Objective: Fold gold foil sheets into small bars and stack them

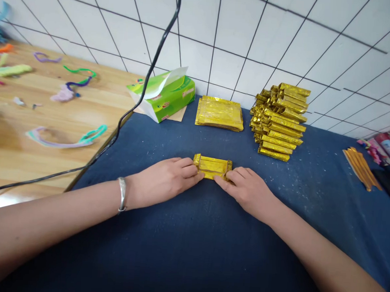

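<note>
A small gold foil paper (213,165), partly folded with raised edges at its two ends, lies on the dark blue cloth (188,251). My left hand (168,182), with a silver bangle on its wrist, pinches the paper's left end. At the right end, the fingers of my right hand (247,189) are closed on the paper, the thumb lying along its near edge. Behind it sits a flat stack of gold foil sheets (220,113). To the right of that stack rises a pile of folded gold foil pieces (280,125).
A green tissue box (171,98) stands at the back left by the white tiled wall (241,30). A black cable (154,60) hangs across the left side. Pipe cleaners (76,77) lie on the wooden table (58,168). Orange-gold strips (362,168) are at far right.
</note>
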`<state>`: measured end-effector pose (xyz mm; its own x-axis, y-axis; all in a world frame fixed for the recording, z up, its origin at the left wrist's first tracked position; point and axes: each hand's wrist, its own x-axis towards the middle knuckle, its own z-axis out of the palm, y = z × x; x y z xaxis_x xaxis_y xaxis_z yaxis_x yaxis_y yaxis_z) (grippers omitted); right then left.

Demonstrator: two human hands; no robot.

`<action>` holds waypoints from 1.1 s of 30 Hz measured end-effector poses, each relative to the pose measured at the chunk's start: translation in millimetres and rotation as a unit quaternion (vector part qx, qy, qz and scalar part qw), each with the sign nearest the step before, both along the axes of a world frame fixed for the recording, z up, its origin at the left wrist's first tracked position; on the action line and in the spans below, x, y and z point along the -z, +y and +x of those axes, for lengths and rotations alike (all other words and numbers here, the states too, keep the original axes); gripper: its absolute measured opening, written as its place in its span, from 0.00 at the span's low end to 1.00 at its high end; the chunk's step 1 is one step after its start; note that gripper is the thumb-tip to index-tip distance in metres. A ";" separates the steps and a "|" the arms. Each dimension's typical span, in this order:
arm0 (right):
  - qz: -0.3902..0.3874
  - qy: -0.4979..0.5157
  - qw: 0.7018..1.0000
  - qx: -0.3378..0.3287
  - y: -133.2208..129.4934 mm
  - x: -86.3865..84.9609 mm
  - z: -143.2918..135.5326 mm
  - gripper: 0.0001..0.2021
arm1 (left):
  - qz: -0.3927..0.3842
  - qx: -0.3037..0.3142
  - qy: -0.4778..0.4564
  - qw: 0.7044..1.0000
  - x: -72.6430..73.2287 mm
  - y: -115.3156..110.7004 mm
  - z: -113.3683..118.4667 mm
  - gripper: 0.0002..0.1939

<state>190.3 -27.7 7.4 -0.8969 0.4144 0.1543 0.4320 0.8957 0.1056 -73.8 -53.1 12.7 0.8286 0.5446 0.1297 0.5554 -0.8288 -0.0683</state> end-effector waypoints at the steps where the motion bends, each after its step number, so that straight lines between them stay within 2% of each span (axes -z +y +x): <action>1: -0.004 0.011 1.000 -0.002 1.5 2.0 2.1 0.17 | -0.001 0.002 -0.006 1.000 1.3 0.4 -1.6 0.15; 9: -0.022 0.074 0.997 0.017 4.4 10.1 5.5 0.11 | 0.007 -0.009 -0.067 0.998 16.5 8.7 -7.2 0.14; 17: 0.021 0.079 0.997 0.010 -0.5 11.3 5.3 0.12 | -0.018 -0.020 -0.126 0.992 18.3 7.7 -8.1 0.13; 27: -0.082 0.144 0.986 0.014 5.6 19.0 8.1 0.11 | -0.035 -0.002 -0.134 0.990 14.3 5.9 -10.7 0.13; 33: -0.128 0.142 0.982 0.011 6.5 13.6 7.1 0.07 | -0.019 -0.004 -0.125 0.992 14.9 6.7 -13.1 0.12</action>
